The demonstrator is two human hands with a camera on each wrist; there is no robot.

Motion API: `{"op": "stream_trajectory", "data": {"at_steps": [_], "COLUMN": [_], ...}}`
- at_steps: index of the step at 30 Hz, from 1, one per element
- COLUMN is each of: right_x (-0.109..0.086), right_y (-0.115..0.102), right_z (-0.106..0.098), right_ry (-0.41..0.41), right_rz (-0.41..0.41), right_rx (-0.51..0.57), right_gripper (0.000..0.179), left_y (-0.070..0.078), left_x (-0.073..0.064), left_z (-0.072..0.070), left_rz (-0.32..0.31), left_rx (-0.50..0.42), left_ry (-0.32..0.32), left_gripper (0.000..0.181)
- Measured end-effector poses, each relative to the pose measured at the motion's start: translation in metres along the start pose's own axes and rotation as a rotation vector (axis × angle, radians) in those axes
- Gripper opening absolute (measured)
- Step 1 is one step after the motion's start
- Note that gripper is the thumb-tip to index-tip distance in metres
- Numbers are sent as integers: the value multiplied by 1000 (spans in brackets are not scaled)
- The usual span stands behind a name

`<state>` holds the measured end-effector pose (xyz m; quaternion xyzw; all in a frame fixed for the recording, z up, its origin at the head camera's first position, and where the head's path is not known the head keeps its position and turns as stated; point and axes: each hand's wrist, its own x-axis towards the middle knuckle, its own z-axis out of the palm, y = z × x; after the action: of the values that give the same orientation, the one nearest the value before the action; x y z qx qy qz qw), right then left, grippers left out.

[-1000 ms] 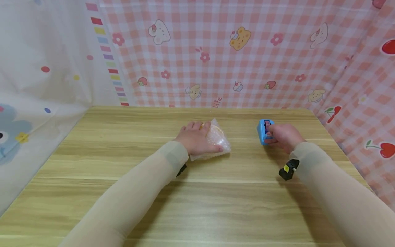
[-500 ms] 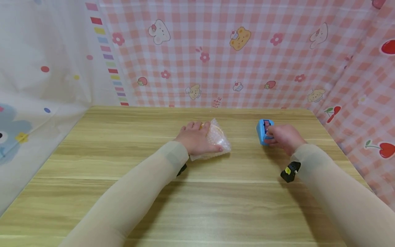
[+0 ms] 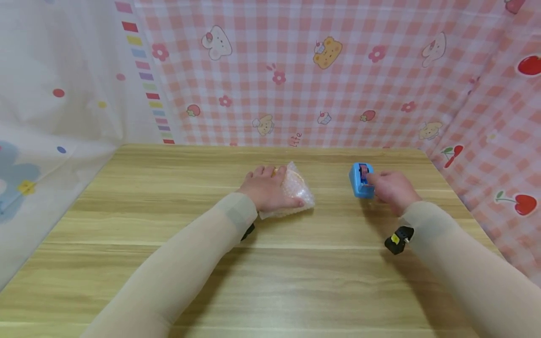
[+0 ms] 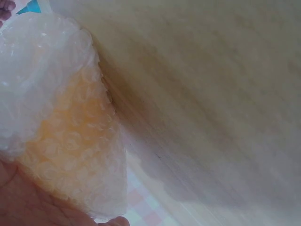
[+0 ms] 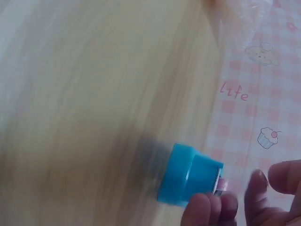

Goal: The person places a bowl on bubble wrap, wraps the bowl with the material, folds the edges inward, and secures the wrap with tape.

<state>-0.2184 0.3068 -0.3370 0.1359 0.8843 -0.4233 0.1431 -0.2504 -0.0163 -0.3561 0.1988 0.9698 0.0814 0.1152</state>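
In the head view my left hand (image 3: 268, 188), fingers spread, rests on a bubble-wrapped package (image 3: 296, 185) lying on the table. Something yellow-orange shows through the bubble wrap (image 4: 70, 136) in the left wrist view. My right hand (image 3: 395, 188) is at the right side of a blue tape dispenser (image 3: 357, 185), its fingers bent near the tape roll (image 3: 364, 170). The right wrist view has several fingertips (image 5: 197, 209) just in front of the dispenser, where a short pinkish tape end (image 5: 222, 184) sticks out at the cutter. I cannot tell whether the fingers pinch any tape.
The wood-grain table (image 3: 270, 281) runs back to a pink checked curtain (image 3: 253, 84). A white dotted curtain (image 3: 63, 122) lines the left side. Black wrist cameras, one being the right camera (image 3: 398, 239), hang under both sleeves.
My right hand has drawn slightly right of the tape dispenser, uncovering more of its front and roll. The left hand stays on the package. The head view has shifted a little.
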Motion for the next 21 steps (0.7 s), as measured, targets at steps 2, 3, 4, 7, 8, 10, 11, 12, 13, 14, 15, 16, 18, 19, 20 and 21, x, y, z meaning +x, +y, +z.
{"op": "stream_trajectory", "data": {"at_steps": [2,3,4,7,8,10,11,12,13,14,15,16,18,19,20,21], "right_x": [0,1,1,1,1,1,1,1,2,3,3,4,4,4,5,5], "right_y": [-1,-1,-1,0,1,1,2,3,3,4,5,6,7,7,7,7], "right_z": [1,2,2,3,3,4,4,5,5,6,7,7,9,10,10,11], "right_ry": [-12,-22,-28,-47,-50,-48,-45,-43,-40,-37,-37,-37,-37,-36,-37,-37], "right_rz": [11,18,24,44,48,49,50,47,45,40,38,36,32,33,31,34], "right_rx": [23,38,49,70,81,99,105,109,109,108,103,99,94,94,92,89], "right_gripper": [50,45,42,41,41,41,41,41,41,40,40,40,41,40,40,40], "left_y": [0,0,0,0,0,0,0,0,0,0,0,0,0,0,0,0], "left_x": [0,0,0,-1,-1,-1,-1,0,0,0,0,0,0,0,-1,-1], "left_z": [0,0,0,0,-1,-1,-1,-1,0,0,0,0,0,0,0,0], "left_rz": [-1,-1,0,2,2,3,2,3,3,2,2,2,1,1,0,-1], "left_rx": [-4,-7,-9,-11,-10,-6,-4,-2,1,4,6,7,4,3,-2,-3], "left_ry": [0,1,1,1,0,-1,-2,-1,-1,-2,-1,-1,-2,-4,-5,-4], "left_gripper": [121,120,120,120,120,120,120,120,121,121,121,121,121,121,121,121]}}
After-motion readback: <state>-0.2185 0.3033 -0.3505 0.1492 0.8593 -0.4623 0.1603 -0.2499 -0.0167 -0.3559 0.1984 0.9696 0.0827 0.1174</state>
